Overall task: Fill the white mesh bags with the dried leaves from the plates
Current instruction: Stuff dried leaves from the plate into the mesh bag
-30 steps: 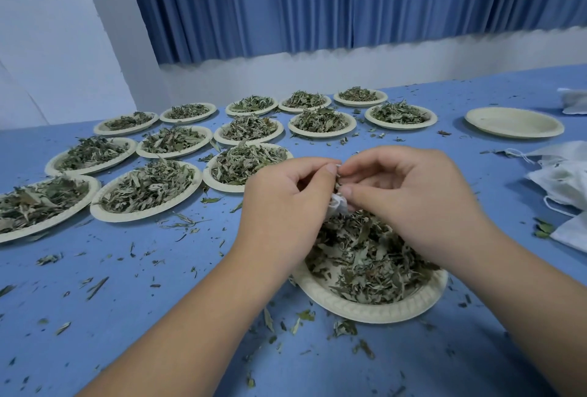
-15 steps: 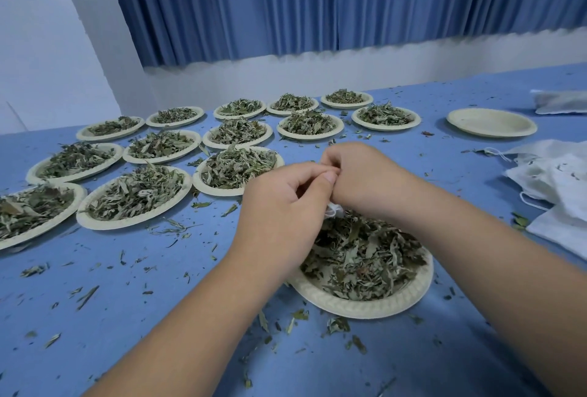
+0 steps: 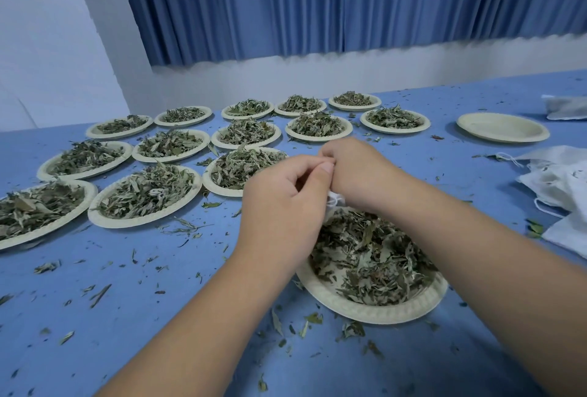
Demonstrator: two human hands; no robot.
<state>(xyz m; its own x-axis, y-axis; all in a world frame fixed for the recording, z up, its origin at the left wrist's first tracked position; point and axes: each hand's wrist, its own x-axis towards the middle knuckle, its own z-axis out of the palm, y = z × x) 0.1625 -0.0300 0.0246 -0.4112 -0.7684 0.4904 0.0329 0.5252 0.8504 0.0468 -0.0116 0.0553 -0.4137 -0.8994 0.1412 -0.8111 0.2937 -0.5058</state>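
White mesh bag (image 3: 334, 200) is being pinched by left hand (image 3: 282, 206) and right hand (image 3: 359, 171). Leafy plate (image 3: 365, 312) is sitting at five o'clock.

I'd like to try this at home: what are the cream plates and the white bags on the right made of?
The cream plates look like moulded paper pulp: matte, with an embossed ribbed rim. The white bags look like thin, soft mesh cloth with drawstrings: they lie crumpled and limp. The exact fibre cannot be told.
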